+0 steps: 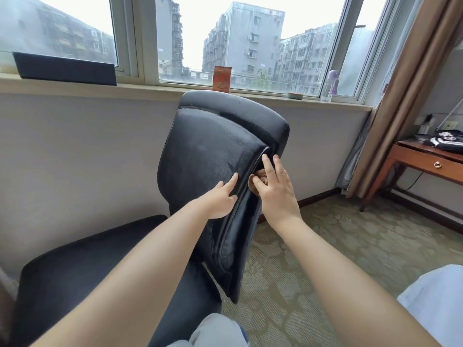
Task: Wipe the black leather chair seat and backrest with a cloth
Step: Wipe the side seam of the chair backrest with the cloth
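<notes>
At frame centre, both hands worked the backrest [213,156] edge.
Left hand [220,199] pressed straight fingers on leather; right hand [275,189] pinched the brown cloth [260,177], other fingers spread.

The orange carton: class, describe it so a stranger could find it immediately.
Find the windowsill under the wide window. Directly behind the top of the black chair backrest stands the orange carton. It is the only boxy, bright item; the clear bottle with a purple cap and the flat dish stand further right.
</notes>
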Available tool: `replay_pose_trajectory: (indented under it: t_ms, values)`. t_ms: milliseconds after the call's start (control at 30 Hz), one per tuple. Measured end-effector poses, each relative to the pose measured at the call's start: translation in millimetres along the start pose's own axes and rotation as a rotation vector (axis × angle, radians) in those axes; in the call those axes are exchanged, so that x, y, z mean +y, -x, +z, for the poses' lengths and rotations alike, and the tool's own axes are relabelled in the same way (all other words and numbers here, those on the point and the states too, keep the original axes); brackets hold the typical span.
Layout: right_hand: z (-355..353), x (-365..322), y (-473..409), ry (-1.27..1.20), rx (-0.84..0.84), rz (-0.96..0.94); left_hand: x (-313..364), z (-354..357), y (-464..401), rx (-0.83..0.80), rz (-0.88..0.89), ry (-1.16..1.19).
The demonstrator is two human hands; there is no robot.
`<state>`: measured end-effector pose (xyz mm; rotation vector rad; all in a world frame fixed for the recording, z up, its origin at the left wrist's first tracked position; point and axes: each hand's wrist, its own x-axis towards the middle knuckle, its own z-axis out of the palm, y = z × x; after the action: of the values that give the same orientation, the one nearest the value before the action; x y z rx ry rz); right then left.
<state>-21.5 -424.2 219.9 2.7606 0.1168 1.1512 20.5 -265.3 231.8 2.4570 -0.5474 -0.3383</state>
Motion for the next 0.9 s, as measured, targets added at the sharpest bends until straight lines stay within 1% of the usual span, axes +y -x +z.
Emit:
replay_pose_trajectory:
  t_ms: [133,333,433,533,733,833,900]
  values:
    - [0,0,15,0.012,-0.043,-0.05,-1,2,3,0.01,0.002,-0.005]
    - [25,-34,50,-0.026,-0.072,0.023,3,6,14,0.022,0.008,-0.004]
    - [35,-43,64,-0.036,-0.081,0.028,0,11,18,0.043,0.02,0.002]
    - [43,-46,72,-0.05,-0.088,0.022,-7,19,17,0.066,0.027,0.005]
    - [54,-51,93,-0.075,-0.171,-0.032,-24,38,18,0.075,0.032,0.017]
    - [47,-42,88,-0.059,-0.164,-0.062,-31,42,19,0.056,0.023,0.001]
    - [39,-33,77,-0.038,-0.128,-0.049,-34,40,19,0.041,0.017,-0.002]
